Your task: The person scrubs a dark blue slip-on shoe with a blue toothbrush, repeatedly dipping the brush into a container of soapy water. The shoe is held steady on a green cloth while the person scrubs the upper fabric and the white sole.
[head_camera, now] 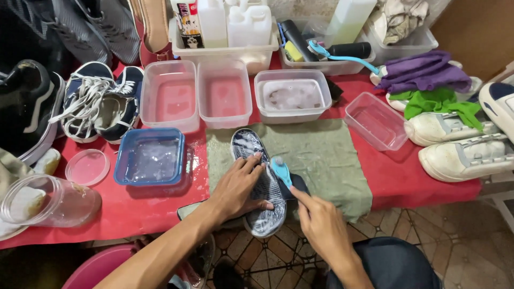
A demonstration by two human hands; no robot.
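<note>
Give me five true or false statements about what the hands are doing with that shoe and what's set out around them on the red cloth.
1. The left hand presses on the upturned shoe sole. True.
2. The right hand holds a yellow sponge. False: it holds a light blue brush against the sole.
3. The sole lies on a green cloth. True, though its near end hangs over the table edge.
4. The blue-rimmed tub sits to the right of the sole. False: it is to the left.
5. Purple and green cloths lie over the white shoes at the right. True.
</note>
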